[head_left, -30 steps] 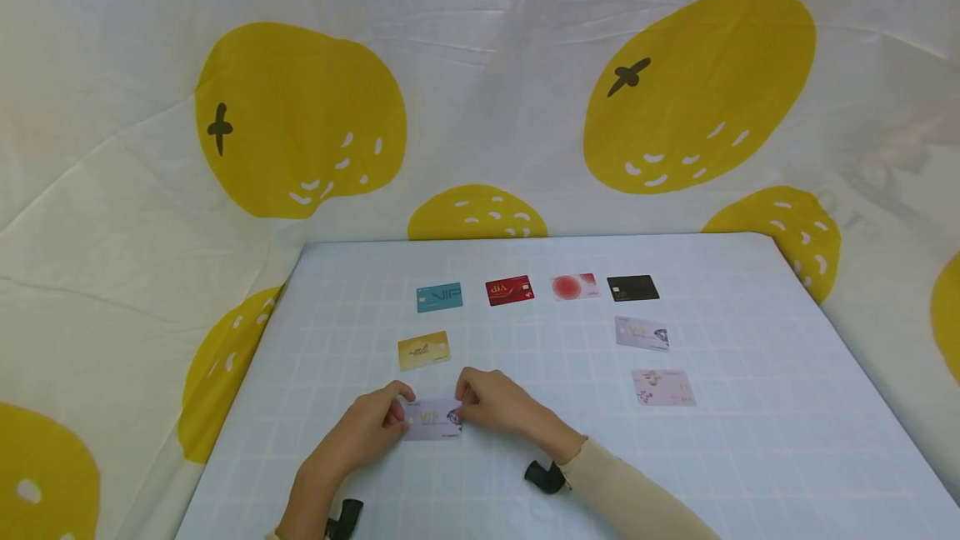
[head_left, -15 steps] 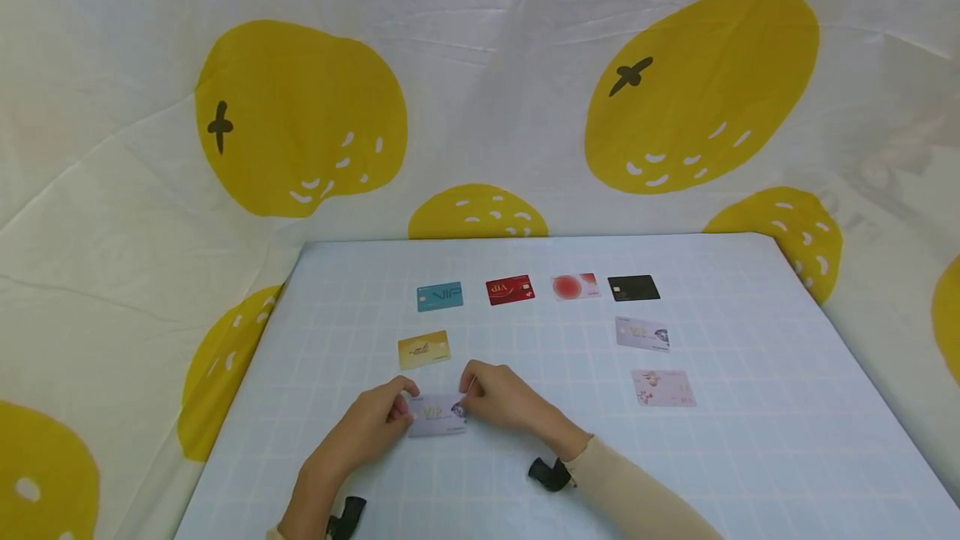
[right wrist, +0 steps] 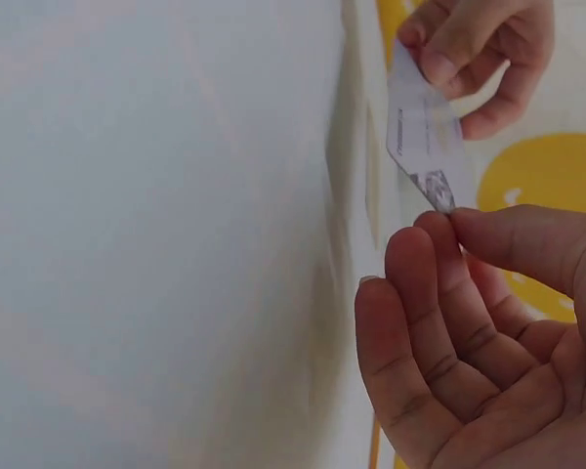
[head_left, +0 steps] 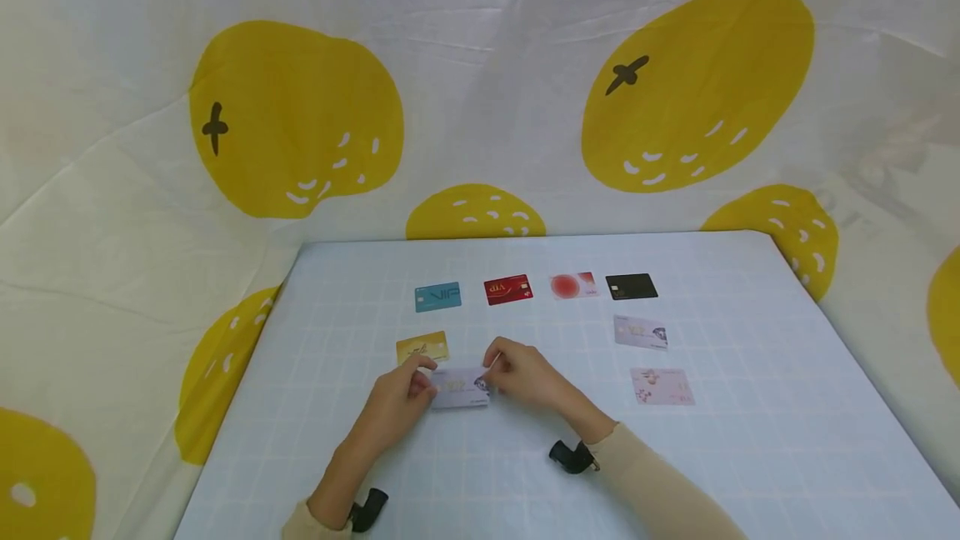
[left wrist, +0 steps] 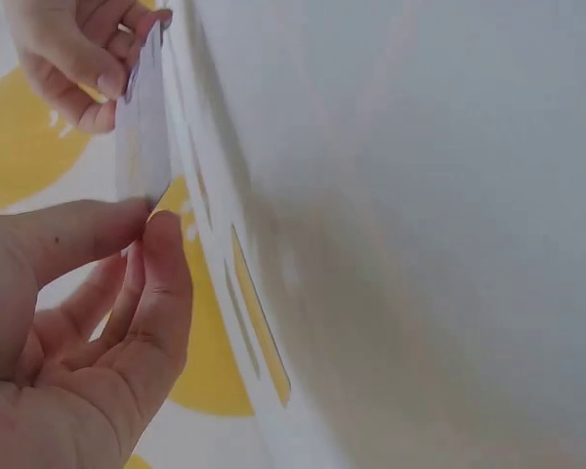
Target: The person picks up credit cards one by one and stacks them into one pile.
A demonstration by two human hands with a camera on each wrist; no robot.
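Observation:
A pale lilac VIP card (head_left: 459,388) is pinched at both short ends, held just above the white table. My left hand (head_left: 397,400) grips its left end between thumb and fingers. At the other end, my right hand (head_left: 525,375) pinches the corner with the printed dark pattern. The left wrist view shows the card (left wrist: 145,137) raised off the surface, nearly edge-on. Seen from the right wrist, the card (right wrist: 425,132) stretches between both hands. A gold card (head_left: 422,346) lies just beyond my left fingers, its lower edge partly covered.
Along the back lie a teal card (head_left: 438,297), a red card (head_left: 508,289), a white card with a red circle (head_left: 573,285) and a black card (head_left: 632,287). At right are another lilac VIP card (head_left: 641,332) and a pink floral card (head_left: 663,387). A patterned cloth hangs behind the table (head_left: 750,457).
Both hands have moved away from the body and to the right, carrying the lilac VIP card up off the table. My left fingers now overlap the gold card's edge.

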